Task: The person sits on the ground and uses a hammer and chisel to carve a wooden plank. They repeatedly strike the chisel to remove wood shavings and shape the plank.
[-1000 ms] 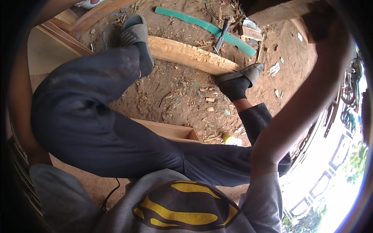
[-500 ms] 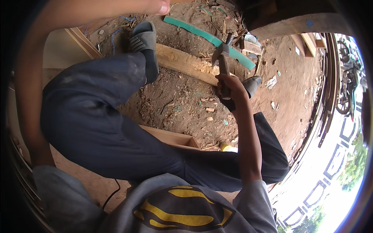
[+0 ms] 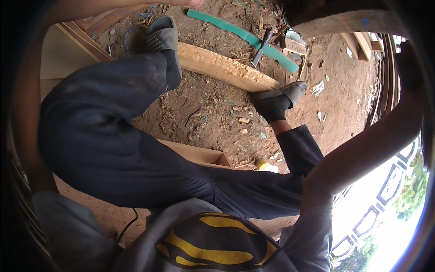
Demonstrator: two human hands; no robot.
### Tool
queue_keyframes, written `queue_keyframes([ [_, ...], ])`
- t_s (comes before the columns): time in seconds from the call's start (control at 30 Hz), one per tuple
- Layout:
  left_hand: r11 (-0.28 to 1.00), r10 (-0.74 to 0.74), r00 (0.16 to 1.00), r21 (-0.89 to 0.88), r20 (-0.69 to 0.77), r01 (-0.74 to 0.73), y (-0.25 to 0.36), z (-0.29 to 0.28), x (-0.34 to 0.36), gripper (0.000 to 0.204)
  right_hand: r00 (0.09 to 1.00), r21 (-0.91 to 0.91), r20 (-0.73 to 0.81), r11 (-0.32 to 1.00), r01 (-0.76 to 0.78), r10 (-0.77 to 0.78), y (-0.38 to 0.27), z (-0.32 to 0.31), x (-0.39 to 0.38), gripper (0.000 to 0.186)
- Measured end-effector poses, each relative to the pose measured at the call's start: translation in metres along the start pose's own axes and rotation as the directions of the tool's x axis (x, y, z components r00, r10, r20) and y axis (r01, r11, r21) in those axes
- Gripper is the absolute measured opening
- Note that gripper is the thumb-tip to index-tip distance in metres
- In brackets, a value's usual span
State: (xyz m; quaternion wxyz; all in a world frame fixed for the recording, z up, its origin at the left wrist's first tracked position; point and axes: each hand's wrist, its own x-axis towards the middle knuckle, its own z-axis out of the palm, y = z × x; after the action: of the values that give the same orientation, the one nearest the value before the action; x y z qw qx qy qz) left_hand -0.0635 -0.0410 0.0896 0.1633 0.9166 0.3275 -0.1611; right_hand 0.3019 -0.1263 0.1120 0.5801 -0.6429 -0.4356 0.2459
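My right hand (image 3: 410, 68), closed and dark in shadow, is raised at the far right edge. It gripped a hammer half a second ago; the hammer's head and handle cannot be made out now, and it lies nowhere on the ground. Only a bit of my left hand (image 3: 194, 2) shows at the top edge, its fingers mostly cut off. A wooden plank (image 3: 217, 65) with a rough, chipped face lies on the soil between my sandalled feet. Just beyond it, a chisel-like tool (image 3: 261, 47) rests across a green strip (image 3: 235, 31).
Wood chips (image 3: 244, 120) litter the soil. An open wooden box (image 3: 199, 153) sits below my leg, near a yellow-and-white container (image 3: 265, 165). A heavy wooden beam (image 3: 349, 26) juts in at the upper right. Boards (image 3: 74, 45) stand at the left.
My right hand has swung up and right, from above the plank's right end to the picture's edge. The hammer has gone from sight, uncovering the chisel-like tool. My left hand has slipped farther past the top edge.
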Motion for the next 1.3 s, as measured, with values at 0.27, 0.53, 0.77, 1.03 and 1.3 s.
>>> queue_keyframes([
  [0.27, 1.000, 0.000, 0.999, 0.006, 0.044, 0.000, 0.003, -0.009, 0.005, 0.027, 0.793, 0.015, -0.210, 0.813, -0.582, 0.572, 0.276, 0.155, -0.199, 0.022],
  [0.53, 1.000, -0.021, 0.998, 0.024, 0.057, 0.020, 0.007, -0.007, 0.001, 0.027, 0.370, 0.650, 0.380, 0.040, -0.759, 0.848, 0.323, 0.103, -0.213, 0.014],
  [0.77, 0.999, -0.019, 0.996, 0.027, 0.083, 0.017, 0.011, -0.007, 0.005, 0.027, 0.594, 0.338, -0.015, 0.563, -0.754, 0.804, 0.202, 0.081, -0.168, 0.013],
  [1.03, 0.999, -0.034, 0.991, 0.008, 0.129, 0.033, 0.007, -0.008, 0.010, 0.027, 0.955, 0.055, -0.222, 0.980, -0.191, 0.198, 0.024, 0.070, -0.080, 0.016],
  [1.3, 0.991, -0.102, 0.967, -0.059, 0.233, 0.118, -0.001, -0.032, 0.010, 0.027, 0.956, -0.216, -0.112, 0.932, -0.291, 0.272, 0.260, 0.163, -0.168, 0.020],
])
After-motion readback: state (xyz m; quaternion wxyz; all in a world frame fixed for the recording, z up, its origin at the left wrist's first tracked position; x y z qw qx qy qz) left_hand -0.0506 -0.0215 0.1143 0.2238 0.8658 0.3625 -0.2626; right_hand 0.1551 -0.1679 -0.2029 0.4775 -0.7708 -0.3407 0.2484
